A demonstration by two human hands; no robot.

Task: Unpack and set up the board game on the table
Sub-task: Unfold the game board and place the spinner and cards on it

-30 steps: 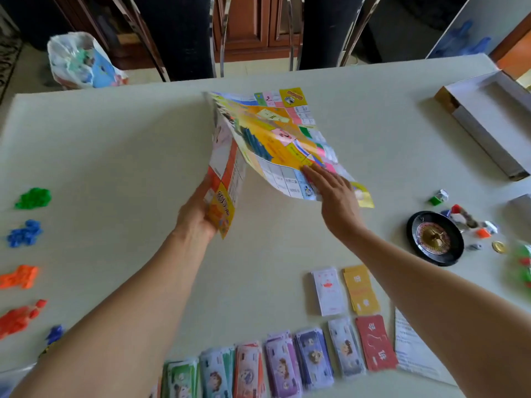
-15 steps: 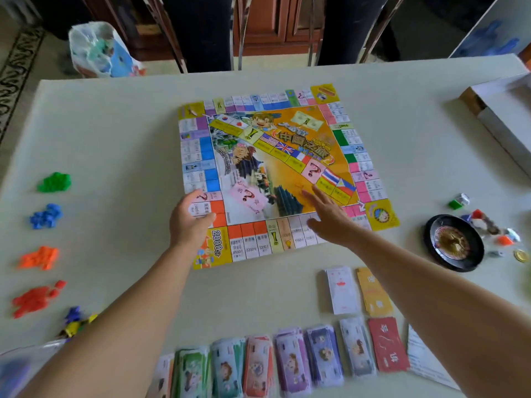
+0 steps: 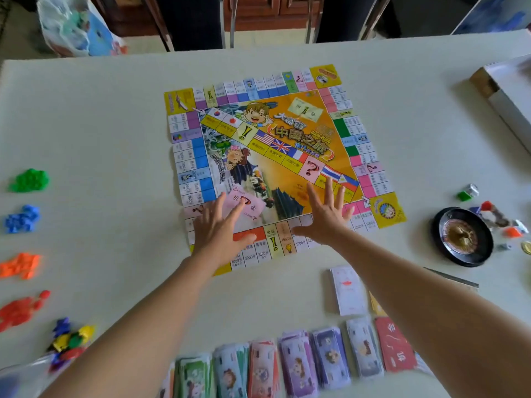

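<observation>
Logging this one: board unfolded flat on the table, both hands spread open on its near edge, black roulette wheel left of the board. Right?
One error: the head view shows the roulette wheel right of the board, not left. The rest stands: board unfolded flat on the table, left hand and right hand spread open on its near edge.

A pale cream table [image 3: 100, 116] is filling most of the view, with soft, even light lying across its top. Beyond its far edge two dark-backed chairs [image 3: 192, 21] with shiny metal frames are standing before a dark brown wooden cabinet [image 3: 258, 10], on a light floor [image 3: 267, 35]. A white plastic bag [image 3: 74, 27] is sitting on the floor at far left, and a blue-and-white panel [image 3: 494, 15] is showing at far right.
</observation>
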